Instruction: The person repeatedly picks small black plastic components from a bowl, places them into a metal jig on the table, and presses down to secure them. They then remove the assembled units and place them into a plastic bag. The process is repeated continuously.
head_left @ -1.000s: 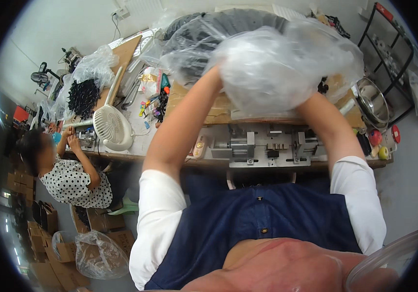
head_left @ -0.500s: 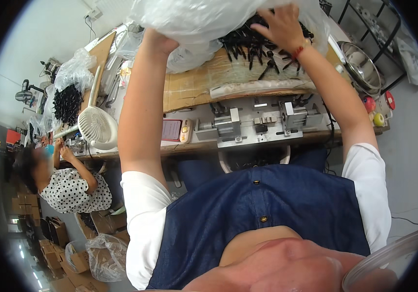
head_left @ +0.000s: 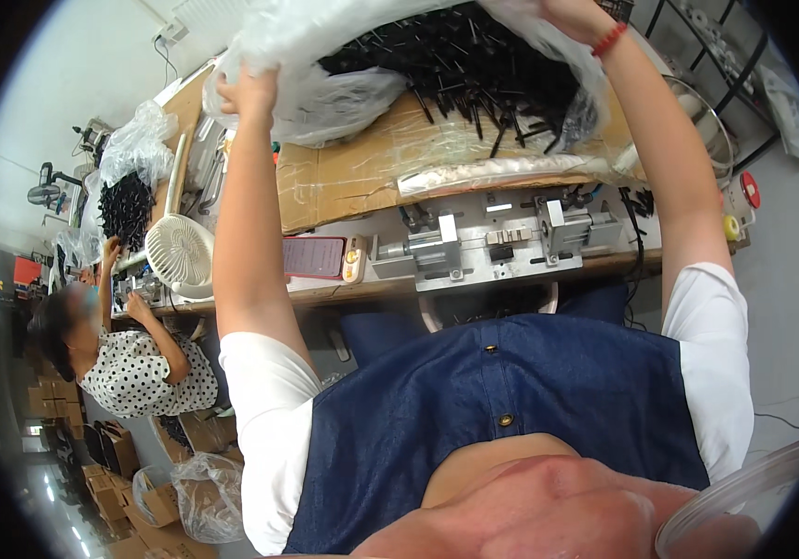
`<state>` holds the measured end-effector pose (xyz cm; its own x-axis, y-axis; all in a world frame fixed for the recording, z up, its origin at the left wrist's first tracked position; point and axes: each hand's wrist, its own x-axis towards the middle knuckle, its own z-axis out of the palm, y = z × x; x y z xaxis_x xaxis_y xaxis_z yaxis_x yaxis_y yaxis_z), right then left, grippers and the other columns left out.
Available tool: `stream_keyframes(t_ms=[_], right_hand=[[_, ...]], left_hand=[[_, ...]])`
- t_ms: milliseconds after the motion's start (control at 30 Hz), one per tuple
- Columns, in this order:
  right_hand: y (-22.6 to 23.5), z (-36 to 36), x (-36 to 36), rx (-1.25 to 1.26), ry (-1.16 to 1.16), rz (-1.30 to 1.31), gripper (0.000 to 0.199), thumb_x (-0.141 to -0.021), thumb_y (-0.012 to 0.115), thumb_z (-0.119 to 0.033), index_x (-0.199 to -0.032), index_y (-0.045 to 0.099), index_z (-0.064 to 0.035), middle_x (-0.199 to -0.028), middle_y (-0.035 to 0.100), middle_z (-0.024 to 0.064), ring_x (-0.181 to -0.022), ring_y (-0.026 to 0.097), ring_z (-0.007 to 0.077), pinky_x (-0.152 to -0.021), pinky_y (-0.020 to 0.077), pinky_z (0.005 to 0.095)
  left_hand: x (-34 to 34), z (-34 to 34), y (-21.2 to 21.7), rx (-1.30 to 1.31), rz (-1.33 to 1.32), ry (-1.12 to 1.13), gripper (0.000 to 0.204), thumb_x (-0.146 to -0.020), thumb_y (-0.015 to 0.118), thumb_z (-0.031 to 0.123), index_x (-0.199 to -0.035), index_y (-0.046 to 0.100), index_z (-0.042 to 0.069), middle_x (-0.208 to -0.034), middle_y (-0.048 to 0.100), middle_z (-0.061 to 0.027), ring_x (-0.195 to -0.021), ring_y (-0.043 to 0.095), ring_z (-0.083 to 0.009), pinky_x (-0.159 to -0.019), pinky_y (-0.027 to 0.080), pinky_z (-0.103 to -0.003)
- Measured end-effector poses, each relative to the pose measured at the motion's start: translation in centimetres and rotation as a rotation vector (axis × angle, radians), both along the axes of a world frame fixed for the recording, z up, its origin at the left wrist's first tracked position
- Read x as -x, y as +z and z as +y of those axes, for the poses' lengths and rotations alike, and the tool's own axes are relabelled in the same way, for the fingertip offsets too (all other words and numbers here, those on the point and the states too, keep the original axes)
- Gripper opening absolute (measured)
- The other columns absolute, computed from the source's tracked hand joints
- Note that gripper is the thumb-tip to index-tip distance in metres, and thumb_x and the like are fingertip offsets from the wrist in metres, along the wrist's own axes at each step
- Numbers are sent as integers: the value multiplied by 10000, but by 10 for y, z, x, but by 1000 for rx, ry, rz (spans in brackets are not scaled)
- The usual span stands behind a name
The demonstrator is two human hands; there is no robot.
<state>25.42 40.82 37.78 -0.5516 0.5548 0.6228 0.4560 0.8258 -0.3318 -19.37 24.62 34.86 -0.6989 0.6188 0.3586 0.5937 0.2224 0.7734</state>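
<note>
A big clear plastic bag (head_left: 348, 107) lies at the far side of the bench, its mouth spread wide. Inside it and spilling toward me is a heap of small black stick-like parts with thicker heads (head_left: 474, 61). My left hand (head_left: 252, 91) is closed on the bag's left side. At the upper right, my right hand (head_left: 584, 17) grips the bag's far right edge, its fingertips partly hidden by the plastic and the picture's rim. Under the bag, a cardboard sheet (head_left: 334, 191) covers the bench.
Before me stands a metal clamping fixture (head_left: 502, 250). Left of it lie a phone (head_left: 314, 257) and a white fan (head_left: 179, 252). A rolled plastic strip (head_left: 493, 173) edges the cardboard. A metal bowl (head_left: 709, 121) sits right. A co-worker in a dotted shirt (head_left: 143, 373) works at left.
My left hand has moved left and down with the bag's side. My right hand has left the black parts for the bag's far edge. The bag is now wider open, exposing more of the heap.
</note>
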Motion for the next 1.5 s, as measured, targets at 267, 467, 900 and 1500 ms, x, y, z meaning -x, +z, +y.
stream_keyframes(t_ms=[267,467,900,1500], right_hand=[[-132,76,-21,102,-829,-144,595,-1005,584,-487,-1520,485,-207,-1557,468,198,-1422,438,393,-1163,349,459],[-138,133,-27,581,-197,317,780,-1043,440,-585,-1572,390,-13,-1586,454,150,-1484,381,247,-1211,279,360],[-85,88,49,441,-48,411,494,-1027,568,-452,-1237,723,-33,-1074,753,132,-991,681,235,-918,511,386],[-48,39,22,-106,-404,-405,412,-918,690,-384,-1087,735,-11,-1062,702,281,-1016,650,471,-889,525,514]], left_hand=[[76,71,-63,169,-188,-512,641,-1001,513,519,-1551,462,193,-1570,446,-193,-1466,393,-339,-1157,330,-563],[53,92,-57,115,-368,-542,632,-1018,527,517,-1470,540,76,-1375,633,-144,-1234,598,-276,-1028,469,-420],[-28,82,-23,74,-538,-713,648,-1074,448,527,-1534,498,74,-1479,561,-78,-1288,553,-217,-1078,432,-364],[56,115,-71,-183,-397,-308,838,-798,893,292,-1432,413,29,-1395,525,-232,-1220,566,-303,-895,519,-437]])
